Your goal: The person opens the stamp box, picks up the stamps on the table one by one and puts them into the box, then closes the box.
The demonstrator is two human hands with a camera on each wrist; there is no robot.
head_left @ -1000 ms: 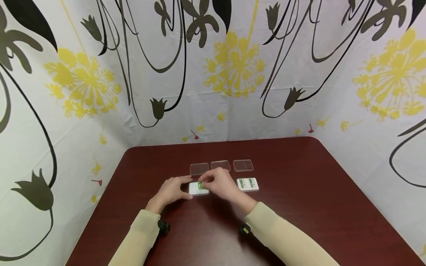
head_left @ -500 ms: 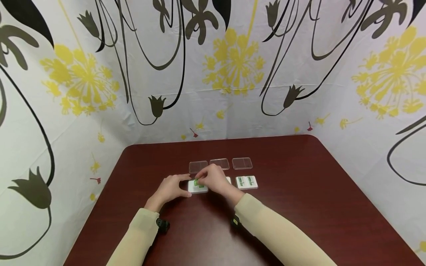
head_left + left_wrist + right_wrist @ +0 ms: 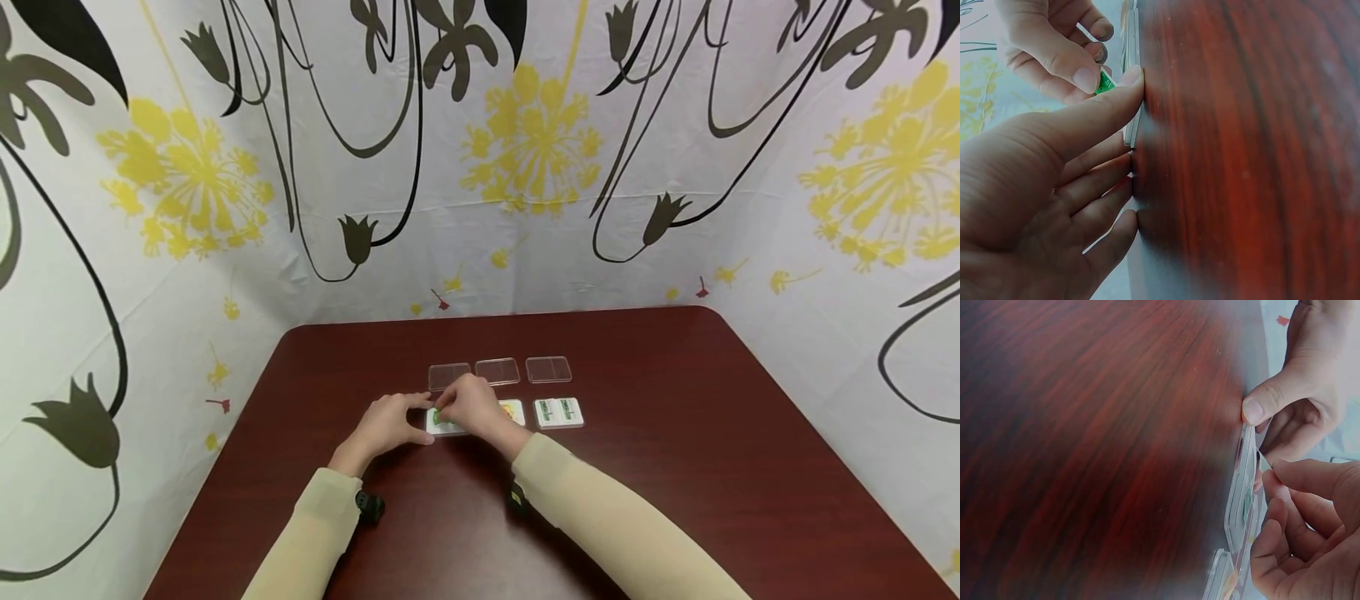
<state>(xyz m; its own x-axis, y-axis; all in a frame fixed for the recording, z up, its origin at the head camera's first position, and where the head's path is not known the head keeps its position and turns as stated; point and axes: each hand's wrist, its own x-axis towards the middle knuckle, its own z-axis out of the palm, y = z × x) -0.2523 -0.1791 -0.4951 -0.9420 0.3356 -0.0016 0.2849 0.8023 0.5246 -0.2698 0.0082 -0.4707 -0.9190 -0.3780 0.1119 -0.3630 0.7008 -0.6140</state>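
Observation:
A flat white case [image 3: 448, 431] lies on the table before me, largely covered by the hands. My left hand [image 3: 384, 428] holds its left end, thumb at the near edge and index finger at the far edge. In the left wrist view, other left fingertips touch the tabletop. My right hand [image 3: 477, 408] pinches a small green piece, seemingly a sticker [image 3: 1105, 82], between thumb and index finger over the case. In the right wrist view, the sticker's thin edge [image 3: 1264, 464] stands up from the case. The rest of the sticker is hidden by fingers.
A second white case with a yellow print [image 3: 513, 410] sits just right, partly behind my right hand. A third case [image 3: 558, 413] bears two green prints. Behind them, clear plastic lids [image 3: 548, 369] stand in a row on the dark red table [image 3: 645, 467]. A patterned curtain [image 3: 517, 258] encloses the table.
My right hand has shifted slightly left across the case, still pinching the green sticker. The middle case's yellow print has come into sight. My left hand stays at the case's left end.

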